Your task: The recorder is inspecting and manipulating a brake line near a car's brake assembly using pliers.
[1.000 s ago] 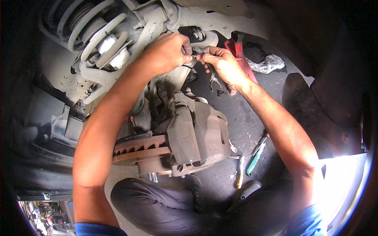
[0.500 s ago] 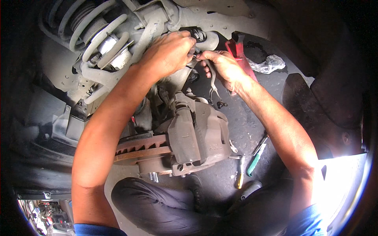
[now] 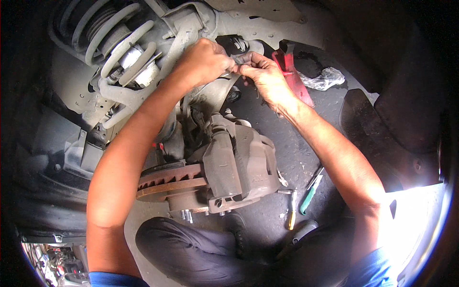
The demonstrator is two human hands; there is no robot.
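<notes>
Right hand (image 3: 267, 79) fingers pinch a small grey piece (image 3: 239, 61) between the hands, probably steadying it; the left hand's (image 3: 206, 62) curl close, their hold hidden. Beyond the brake caliper (image 3: 244, 162), both work clear of the green-handled tool (image 3: 309, 198) on the floor (image 3: 318, 138).

It looked like a vehicle repair workshop: a coil spring (image 3: 140, 62), a rusty brake disc (image 3: 174, 186) with its caliper (image 3: 223, 173) and wheel studs (image 3: 189, 216) stood exposed, while a green-handled tool (image 3: 308, 200) and a yellow-handled tool (image 3: 291, 217) lay on the dark floor (image 3: 313, 138).
</notes>
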